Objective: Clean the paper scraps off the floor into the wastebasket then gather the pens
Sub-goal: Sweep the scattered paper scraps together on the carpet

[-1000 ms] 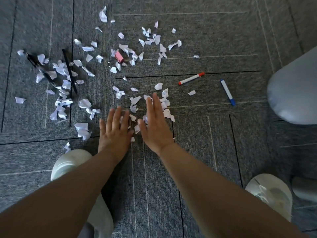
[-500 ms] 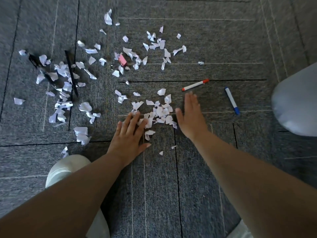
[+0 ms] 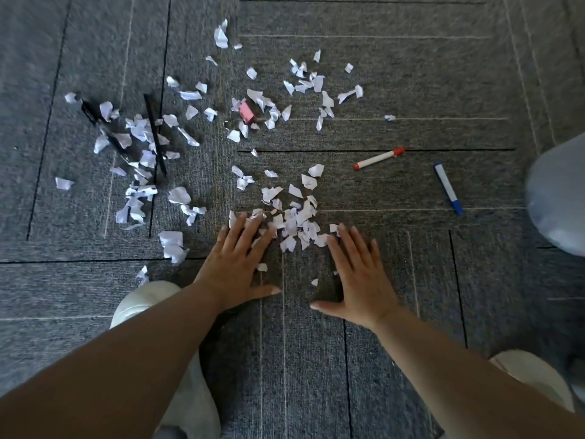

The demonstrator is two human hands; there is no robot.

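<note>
Carpet floor point(image 3: 443, 74): flat, released right hand point(image 3: 361, 280) has shifted from 3 to 5 o'clock of the scrap pile point(image 3: 296, 221); flat left hand point(image 3: 234, 264) stays touching its 8 o'clock edge.

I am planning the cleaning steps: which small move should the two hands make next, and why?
Probably slide both hands inward and squeeze the scrap pile between them. The left hand and right hand lie flat and open on the carpet, either side of it, holding nothing yet.

no readable text, labels or numbers
</note>
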